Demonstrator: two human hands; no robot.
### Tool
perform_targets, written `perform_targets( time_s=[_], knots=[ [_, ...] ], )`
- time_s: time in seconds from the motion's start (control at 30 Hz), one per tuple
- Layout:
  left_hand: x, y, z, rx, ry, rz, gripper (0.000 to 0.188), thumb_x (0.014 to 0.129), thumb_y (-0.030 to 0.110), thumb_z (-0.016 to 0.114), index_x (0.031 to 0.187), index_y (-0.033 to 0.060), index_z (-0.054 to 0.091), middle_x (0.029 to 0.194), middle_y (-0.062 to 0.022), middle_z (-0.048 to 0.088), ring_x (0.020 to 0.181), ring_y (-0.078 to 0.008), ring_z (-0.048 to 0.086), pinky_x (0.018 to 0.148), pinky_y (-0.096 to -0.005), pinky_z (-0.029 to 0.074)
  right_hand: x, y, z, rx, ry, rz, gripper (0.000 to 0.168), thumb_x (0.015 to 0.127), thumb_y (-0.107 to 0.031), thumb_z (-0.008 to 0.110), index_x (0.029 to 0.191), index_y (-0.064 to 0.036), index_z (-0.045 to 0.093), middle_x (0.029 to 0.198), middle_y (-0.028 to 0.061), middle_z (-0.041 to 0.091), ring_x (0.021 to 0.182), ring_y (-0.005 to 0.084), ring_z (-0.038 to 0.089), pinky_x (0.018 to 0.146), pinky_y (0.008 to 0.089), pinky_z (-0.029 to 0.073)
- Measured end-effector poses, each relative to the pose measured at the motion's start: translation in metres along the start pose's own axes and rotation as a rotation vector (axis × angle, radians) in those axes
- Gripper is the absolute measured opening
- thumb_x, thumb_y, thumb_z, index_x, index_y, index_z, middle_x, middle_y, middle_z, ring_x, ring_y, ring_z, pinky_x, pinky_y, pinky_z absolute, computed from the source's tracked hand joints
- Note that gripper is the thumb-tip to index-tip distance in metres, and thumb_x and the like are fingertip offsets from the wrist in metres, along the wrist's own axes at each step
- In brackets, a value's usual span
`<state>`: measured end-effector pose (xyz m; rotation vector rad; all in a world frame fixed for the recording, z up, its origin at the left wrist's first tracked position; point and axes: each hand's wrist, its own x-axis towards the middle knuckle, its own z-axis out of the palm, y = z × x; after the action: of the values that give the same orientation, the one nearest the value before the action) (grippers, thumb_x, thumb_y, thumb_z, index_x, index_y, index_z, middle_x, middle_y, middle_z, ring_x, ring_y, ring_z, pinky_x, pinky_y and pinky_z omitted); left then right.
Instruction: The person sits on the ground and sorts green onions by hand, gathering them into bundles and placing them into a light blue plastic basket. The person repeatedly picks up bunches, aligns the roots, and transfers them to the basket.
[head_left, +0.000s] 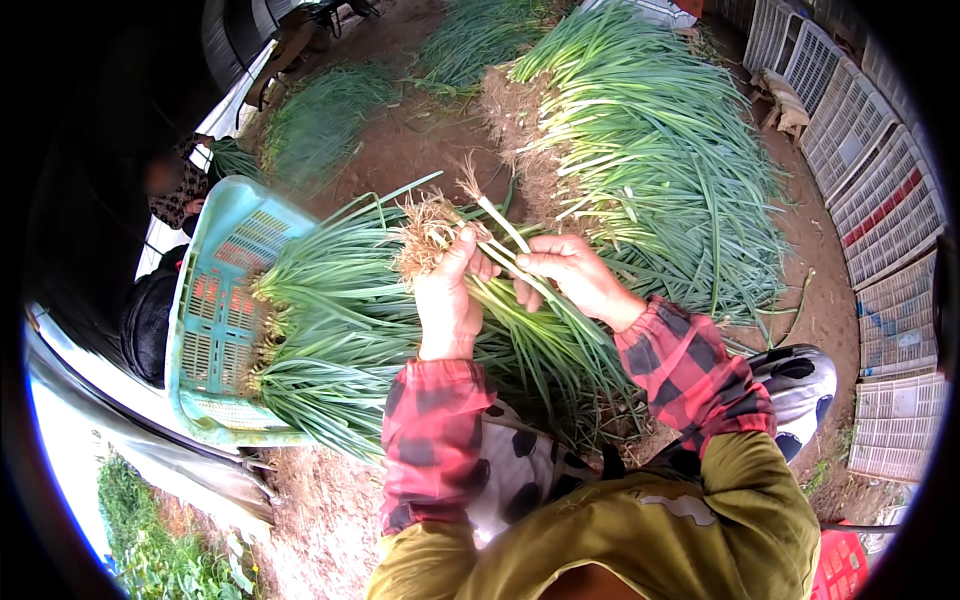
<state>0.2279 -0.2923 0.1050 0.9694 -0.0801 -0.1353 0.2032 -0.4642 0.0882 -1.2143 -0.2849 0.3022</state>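
My left hand (448, 307) grips a bunch of green onions (421, 238) just below their tangled brown roots, which point up and away from me. The leaves of that bunch trail down to the right, over my lap. Between the thumb and fingers of my right hand (574, 276) are a few single green onion stalks (501, 216), their white ends close beside the bunch. Left of my hands, a turquoise plastic crate (217, 319) holds bundled green onions (337, 296), roots against its far-left side and leaves reaching towards me.
A large heap of green onions (660, 157) lies on the dirt floor (427, 142) ahead right. Another heap (326, 120) lies farther left. White plastic crates (874, 187) line the right side. A person (180, 184) is at the far left. A red crate (838, 562) stands behind right.
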Motion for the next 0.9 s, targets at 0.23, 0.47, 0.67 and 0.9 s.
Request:
perform_targets(
  time_s=[0.23, 0.47, 0.67, 0.9],
  knots=[
    [-0.018, -0.005, 0.017, 0.089, -0.024, 0.070, 0.033, 0.081, 0.008, 0.072, 0.110, 0.0046, 0.056, 0.084, -0.0020, 0.061, 0.068, -0.0122, 0.054, 0.060, -0.0258, 0.044, -0.004, 0.006, 0.023, -0.064, 0.184, -0.100, 0.025, 0.096, -0.022, 0.052, 0.088, -0.001, 0.060, 0.072, 0.0020, 0.061, 0.052, 0.0071, 0.048, 0.044, 0.0241, 0.039],
    [-0.020, -0.005, 0.001, 0.106, 0.011, 0.028, 0.042, 0.082, 0.010, 0.071, 0.117, 0.0039, 0.048, 0.096, -0.0113, 0.064, 0.088, -0.0254, 0.065, 0.080, -0.0392, 0.053, -0.016, 0.030, 0.044, -0.869, 0.316, -0.245, 0.030, 0.095, -0.029, 0.048, 0.080, -0.003, 0.052, 0.066, 0.0216, 0.056, 0.063, 0.0438, 0.056, 0.057, 0.0521, 0.042],
    [-0.017, -0.008, -0.007, -0.022, 0.014, 0.063, 0.029, 0.085, 0.005, 0.066, 0.109, 0.0023, 0.051, 0.080, -0.0078, 0.059, 0.075, -0.0210, 0.060, 0.070, -0.0351, 0.052, -0.018, 0.050, 0.030, -1.091, 0.369, -0.605, 0.032, 0.086, -0.028, 0.064, 0.105, -0.003, 0.056, 0.082, 0.0164, 0.062, 0.075, 0.0359, 0.062, 0.066, 0.0431, 0.048],
    [-0.021, -0.003, 0.015, 0.173, -0.189, -0.101, 0.036, 0.080, 0.014, 0.073, 0.109, 0.0019, 0.055, 0.084, -0.0056, 0.055, 0.076, -0.0186, 0.053, 0.076, -0.0405, 0.050, -0.014, 0.059, 0.019, -0.207, -0.081, 0.095, 0.031, 0.074, -0.012, 0.070, 0.097, 0.002, 0.055, 0.078, 0.0091, 0.060, 0.064, 0.0172, 0.059, 0.061, 0.0300, 0.048]
  ],
)
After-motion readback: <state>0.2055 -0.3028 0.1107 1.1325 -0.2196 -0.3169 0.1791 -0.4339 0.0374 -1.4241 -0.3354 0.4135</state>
